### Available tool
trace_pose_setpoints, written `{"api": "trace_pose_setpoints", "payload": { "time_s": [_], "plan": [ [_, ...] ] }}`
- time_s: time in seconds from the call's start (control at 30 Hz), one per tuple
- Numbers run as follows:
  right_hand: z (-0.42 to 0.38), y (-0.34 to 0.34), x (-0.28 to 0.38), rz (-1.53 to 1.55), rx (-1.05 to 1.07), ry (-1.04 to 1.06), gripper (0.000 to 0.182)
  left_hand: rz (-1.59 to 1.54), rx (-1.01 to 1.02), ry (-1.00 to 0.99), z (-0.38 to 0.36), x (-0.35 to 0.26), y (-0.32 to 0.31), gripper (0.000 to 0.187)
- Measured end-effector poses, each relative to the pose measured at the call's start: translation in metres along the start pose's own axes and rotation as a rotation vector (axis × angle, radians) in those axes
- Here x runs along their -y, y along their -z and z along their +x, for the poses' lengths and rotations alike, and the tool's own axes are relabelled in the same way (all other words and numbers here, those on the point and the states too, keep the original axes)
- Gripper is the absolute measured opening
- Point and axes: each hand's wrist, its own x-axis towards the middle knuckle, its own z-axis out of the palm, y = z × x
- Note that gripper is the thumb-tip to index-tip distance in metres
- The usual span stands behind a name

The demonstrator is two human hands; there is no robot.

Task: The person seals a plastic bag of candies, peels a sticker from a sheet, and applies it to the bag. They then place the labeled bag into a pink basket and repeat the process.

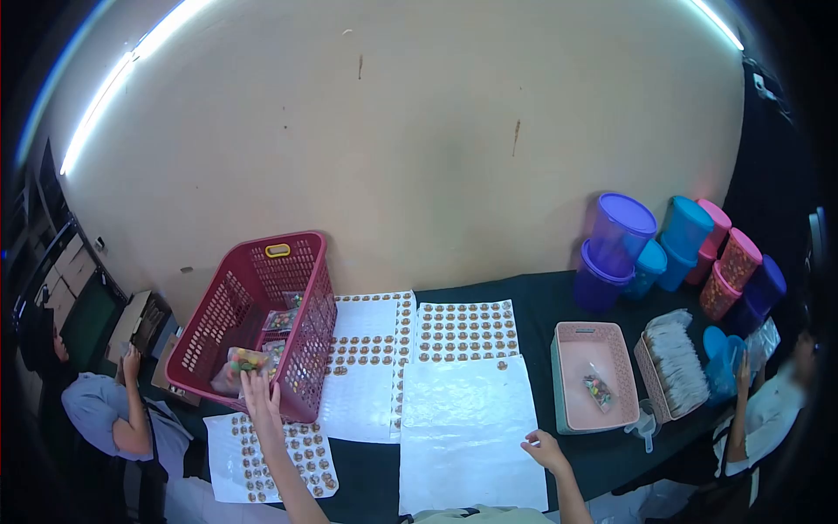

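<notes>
My left hand (261,401) reaches over the near rim of a maroon laundry basket (301,367). Its fingers are spread against a clear bag of colourful sweets (244,360) inside; whether they grip it is hard to see. More small bags (280,320) lie deeper in the basket. My right hand (546,451) hovers by the right edge of a blank white sheet (467,437), fingers loosely bent and apart, holding nothing. Sheets of round stickers (468,327) lie behind the blank one, and another sticker sheet (229,454) sits under my left forearm.
To the right, a pink tray (567,349) holds one small sweet bag (598,389). Beside it are a basket of flat packets (676,371) and a clear scoop (644,426). Lidded tubs (621,223) stand at the back right. One person (131,419) works at left, another (764,419) at right.
</notes>
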Motion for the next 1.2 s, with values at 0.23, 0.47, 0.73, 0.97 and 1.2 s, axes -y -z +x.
{"api": "trace_pose_setpoints", "payload": {
  "time_s": [0.23, 0.47, 0.73, 0.97, 1.2],
  "plan": [
    [0.020, 0.015, -0.005, 0.105, -0.236, 0.097, 0.021, 0.456, 0.262, 0.204, -0.056, 0.071, -0.014, 0.034],
    [0.089, 0.089, -0.077, -0.108, -0.710, 0.083, 0.038, 1.050, 0.866, 0.291, -0.191, 0.150, -0.038, 0.043],
    [0.101, 0.113, -0.102, -0.504, -0.626, -0.392, 0.055, 0.863, 1.232, 0.534, -0.222, 0.142, -0.095, 0.042],
    [0.114, 0.114, -0.105, -0.174, -0.623, -0.154, 0.027, 0.603, 0.990, 0.182, -0.237, 0.161, -0.086, 0.028],
    [0.080, 0.026, 0.042, 0.358, -0.310, 0.204, 0.033, 0.624, 0.842, 0.533, -0.209, 0.144, -0.108, 0.069]
  ]
}}
